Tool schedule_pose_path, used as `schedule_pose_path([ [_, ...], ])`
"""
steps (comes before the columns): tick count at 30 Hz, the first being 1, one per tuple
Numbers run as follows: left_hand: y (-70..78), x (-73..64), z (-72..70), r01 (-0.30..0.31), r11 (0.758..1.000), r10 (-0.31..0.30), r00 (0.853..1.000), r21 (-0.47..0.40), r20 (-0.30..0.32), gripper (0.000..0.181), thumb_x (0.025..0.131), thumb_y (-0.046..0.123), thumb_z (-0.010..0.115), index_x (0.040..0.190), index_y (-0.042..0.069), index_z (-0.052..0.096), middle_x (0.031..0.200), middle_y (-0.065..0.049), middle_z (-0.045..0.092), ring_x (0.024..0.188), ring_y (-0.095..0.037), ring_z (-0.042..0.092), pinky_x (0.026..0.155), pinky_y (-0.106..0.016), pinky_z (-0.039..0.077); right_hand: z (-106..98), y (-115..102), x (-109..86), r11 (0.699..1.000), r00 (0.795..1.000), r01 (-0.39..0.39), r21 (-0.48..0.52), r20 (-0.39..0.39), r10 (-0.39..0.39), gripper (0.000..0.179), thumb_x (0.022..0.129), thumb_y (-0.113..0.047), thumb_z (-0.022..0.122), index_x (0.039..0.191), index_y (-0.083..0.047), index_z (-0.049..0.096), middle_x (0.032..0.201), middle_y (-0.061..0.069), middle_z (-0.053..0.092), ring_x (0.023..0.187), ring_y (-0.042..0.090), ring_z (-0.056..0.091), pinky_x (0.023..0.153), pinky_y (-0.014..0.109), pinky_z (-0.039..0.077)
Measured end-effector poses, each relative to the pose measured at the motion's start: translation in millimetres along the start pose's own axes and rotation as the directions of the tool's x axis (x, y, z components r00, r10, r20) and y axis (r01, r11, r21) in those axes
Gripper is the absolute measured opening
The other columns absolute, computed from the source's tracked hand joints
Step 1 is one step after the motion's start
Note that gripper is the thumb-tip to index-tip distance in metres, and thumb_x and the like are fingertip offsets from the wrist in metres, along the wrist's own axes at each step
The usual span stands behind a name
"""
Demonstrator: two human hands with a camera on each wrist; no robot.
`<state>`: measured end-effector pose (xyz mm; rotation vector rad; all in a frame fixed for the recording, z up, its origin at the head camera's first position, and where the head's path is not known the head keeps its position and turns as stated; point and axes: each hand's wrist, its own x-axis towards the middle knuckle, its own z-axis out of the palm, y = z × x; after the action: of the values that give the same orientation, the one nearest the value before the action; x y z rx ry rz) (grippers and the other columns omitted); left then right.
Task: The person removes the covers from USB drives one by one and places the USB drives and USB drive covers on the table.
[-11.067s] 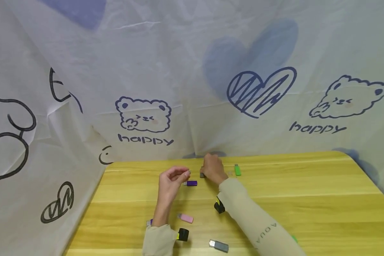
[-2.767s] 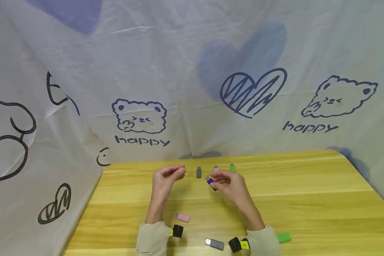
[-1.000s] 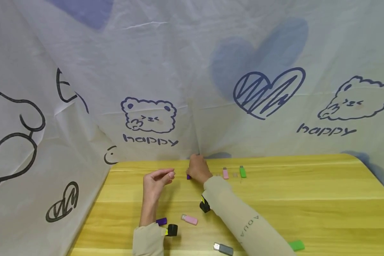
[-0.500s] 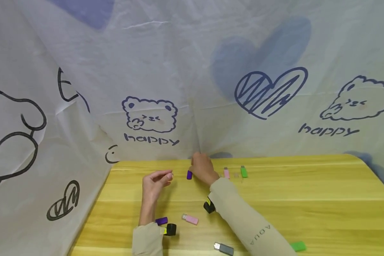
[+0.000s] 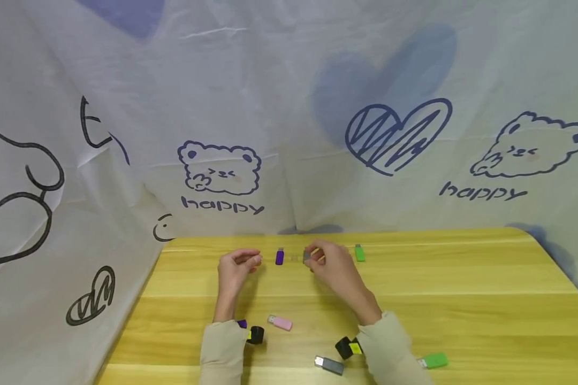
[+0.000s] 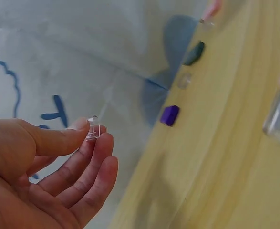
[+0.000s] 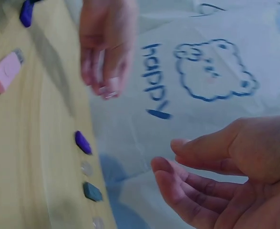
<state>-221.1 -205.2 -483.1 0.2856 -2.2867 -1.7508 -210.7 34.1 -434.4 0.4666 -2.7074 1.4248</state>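
Note:
My left hand [image 5: 235, 270] pinches a small clear plastic cap [image 6: 93, 129] between thumb and fingertips, held above the table. My right hand [image 5: 337, 272] is raised over the back row; the right wrist view shows nothing between its parted thumb and fingers. A purple USB stick [image 5: 280, 256] lies at the row's left end, connector toward the back edge. To its right come a clear piece [image 7: 86, 168] and a grey USB stick [image 7: 92, 192]. A pink USB stick [image 6: 211, 9] follows, hidden behind my right hand in the head view. A green USB stick [image 5: 359, 253] ends the row.
Nearer the front lie a pink USB stick [image 5: 280, 322], a grey one [image 5: 329, 366] and a green one [image 5: 433, 361]. Another purple stick [image 5: 242, 323] is partly hidden by my left wrist. A printed white cloth [image 5: 289, 133] hangs behind the table.
The right hand carried the purple stick to the row's left end, let go, and has drawn back to the right. The left hand stays raised with the clear cap.

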Motion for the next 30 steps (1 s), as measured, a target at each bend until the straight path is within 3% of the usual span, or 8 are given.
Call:
schedule_pose_path([
  [4, -5.2, 17.7, 4.0, -0.014, 0.993, 0.012, 1.000, 0.119, 0.022, 0.007, 0.089, -0.001, 0.078, 0.096, -0.004, 0.078, 0.091, -0.018, 0.076, 0.080, -0.033, 0.073, 0.071, -0.039, 0.063, -16, 5, -22.9, 0.999, 1.000, -0.023, 0.022, 0.003, 0.023, 0.015, 0.091, -0.003, 0.077, 0.106, -0.004, 0.074, 0.086, 0.002, 0.071, 0.066, 0.015, 0.067, 0.064, 0.031, 0.058],
  [10, -13.5, 37.1, 4.5, 0.028, 0.982, -0.043, 0.996, 0.188, 0.077, 0.006, 0.092, 0.000, 0.075, 0.096, -0.003, 0.079, 0.093, -0.017, 0.077, 0.083, -0.033, 0.074, 0.074, -0.041, 0.063, -41, 24, -47.0, 0.999, 0.999, -0.040, -0.025, 0.026, 0.041, 0.016, 0.092, -0.007, 0.077, 0.108, -0.005, 0.075, 0.090, 0.001, 0.073, 0.070, 0.010, 0.066, 0.068, 0.029, 0.059],
  [20, -20.0, 47.0, 16.3, 0.005, 0.955, -0.056, 0.985, 0.295, 0.165, 0.005, 0.090, -0.001, 0.077, 0.085, -0.002, 0.078, 0.084, -0.013, 0.076, 0.073, -0.025, 0.072, 0.066, -0.033, 0.062, -83, 46, -67.5, 0.995, 0.995, -0.099, -0.030, 0.019, 0.100, 0.015, 0.095, -0.008, 0.073, 0.110, -0.003, 0.073, 0.094, 0.003, 0.073, 0.080, 0.019, 0.070, 0.068, 0.030, 0.060],
  [30, -17.5, 48.9, 23.7, -0.107, 0.896, 0.031, 0.983, 0.431, 0.178, 0.006, 0.087, 0.002, 0.081, 0.082, -0.001, 0.079, 0.077, -0.009, 0.075, 0.063, -0.016, 0.063, 0.056, -0.022, 0.051, -117, 55, -75.5, 0.990, 0.992, -0.125, -0.057, -0.005, 0.125, 0.018, 0.098, -0.012, 0.071, 0.114, -0.003, 0.072, 0.101, 0.006, 0.073, 0.086, 0.023, 0.070, 0.066, 0.029, 0.059],
])
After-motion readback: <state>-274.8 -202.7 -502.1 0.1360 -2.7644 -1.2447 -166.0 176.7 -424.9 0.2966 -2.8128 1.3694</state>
